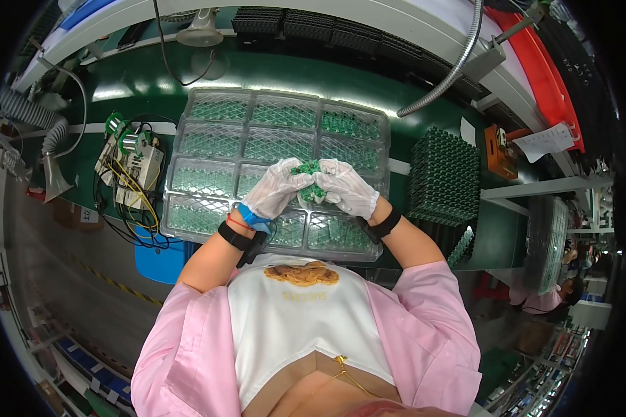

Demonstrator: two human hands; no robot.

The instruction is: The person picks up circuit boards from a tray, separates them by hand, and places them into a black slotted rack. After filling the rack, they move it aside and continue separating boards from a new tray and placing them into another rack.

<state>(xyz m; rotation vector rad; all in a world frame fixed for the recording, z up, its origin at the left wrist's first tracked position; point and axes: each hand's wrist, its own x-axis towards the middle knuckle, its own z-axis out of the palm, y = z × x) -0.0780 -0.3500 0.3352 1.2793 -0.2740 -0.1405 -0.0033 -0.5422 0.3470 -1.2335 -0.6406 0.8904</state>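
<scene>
Green circuit pieces: A small cluster (307,168) is held up between two gloved hands, above the clear compartmented tray (318,115), slightly right of the tray's centre; whether it touches the pieces below cannot be told.
Left glove: The left hand (275,189) is curled, thumb and fingers drawn together on the cluster's left side.
Right glove: The right hand (346,187) mirrors it, fingertips closed on the right side, its palm turned inward.
Weight and feel: Probably light and stiff, with small edges that may snag thin fabric; the smooth gloves could let a piece slip.
Fragility: Likely delicate, as bending or squeezing could harm any fine parts; detail is too small to read.
Where to hold: By the outer edges, pinched lightly, fingers off the faces.
Tray: It lies near the counter's (497,240) front edge, compartments filled with similar green pieces; a dense green stack (444,177) stands beyond its right edge.
</scene>
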